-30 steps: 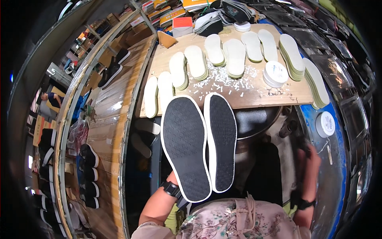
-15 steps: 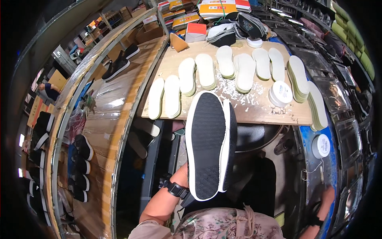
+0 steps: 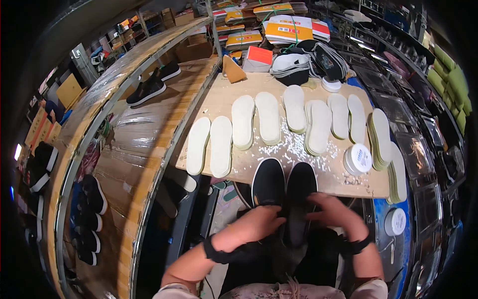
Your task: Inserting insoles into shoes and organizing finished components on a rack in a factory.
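Observation:
A pair of black slip-on shoes with white sole edges lies ahead of me, toes pointing away, at the near edge of the wooden board. My left hand (image 3: 258, 222) is closed at the heel end of the left shoe (image 3: 269, 182), fingers bent toward its opening. From the other side, my right hand (image 3: 331, 210) has its fingers bent against the rim of the right shoe (image 3: 301, 179). Its fingertips are slightly blurred. Both heels are partly hidden by my hands. Beyond the toes stand several stacks of cream insoles (image 3: 269, 118) on the board (image 3: 244, 167).
White scraps (image 3: 294, 149) are strewn between the insoles. A round white tub (image 3: 357, 158) rests on the board; another white spool-like item (image 3: 395, 222) sits on the blue surface at right. A wooden shelf (image 3: 134, 144) with black shoes runs along the left. Folded cartons (image 3: 289, 30) are piled behind.
The shoes, before held up by my left hand with a black sole facing me, are now turned tops up, toes away. My right hand has come in from the lower right to the right shoe.

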Demonstrator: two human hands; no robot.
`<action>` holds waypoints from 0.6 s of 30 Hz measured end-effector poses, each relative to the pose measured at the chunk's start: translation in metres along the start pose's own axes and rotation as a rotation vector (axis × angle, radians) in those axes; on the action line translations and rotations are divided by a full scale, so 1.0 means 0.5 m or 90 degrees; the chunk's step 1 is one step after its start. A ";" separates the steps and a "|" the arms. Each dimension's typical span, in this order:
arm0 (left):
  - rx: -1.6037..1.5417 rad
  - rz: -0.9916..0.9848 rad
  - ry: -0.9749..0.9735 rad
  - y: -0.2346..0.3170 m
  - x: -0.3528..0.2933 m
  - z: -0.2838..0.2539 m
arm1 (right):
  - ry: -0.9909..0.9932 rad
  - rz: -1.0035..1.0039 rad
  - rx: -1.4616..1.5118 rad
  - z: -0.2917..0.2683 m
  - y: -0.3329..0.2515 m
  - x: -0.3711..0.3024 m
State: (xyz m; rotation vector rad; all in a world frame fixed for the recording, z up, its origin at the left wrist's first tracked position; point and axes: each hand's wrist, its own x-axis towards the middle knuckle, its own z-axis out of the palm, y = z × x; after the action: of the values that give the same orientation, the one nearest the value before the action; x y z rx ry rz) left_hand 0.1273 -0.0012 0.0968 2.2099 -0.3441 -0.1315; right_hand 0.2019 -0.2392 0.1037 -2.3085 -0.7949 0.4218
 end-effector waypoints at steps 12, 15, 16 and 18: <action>0.463 -0.009 0.164 -0.294 0.306 -0.225 | 0.088 -0.212 -0.207 -0.028 -0.005 0.467; 0.444 0.001 0.108 -0.316 0.343 -0.248 | 0.084 -0.228 -0.202 0.037 0.061 0.537; 0.439 -0.003 0.093 -0.327 0.342 -0.264 | 0.072 -0.220 -0.190 0.051 0.062 0.547; 0.413 -0.020 0.050 -0.327 0.352 -0.269 | 0.125 -0.149 -0.191 0.047 0.063 0.555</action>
State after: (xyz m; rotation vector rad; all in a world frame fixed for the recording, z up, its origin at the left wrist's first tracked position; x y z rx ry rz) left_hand 0.3569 0.1450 0.0555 2.8513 -0.3399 0.0623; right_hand 0.4163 -0.0698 0.0415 -2.4399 -1.0723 -0.0325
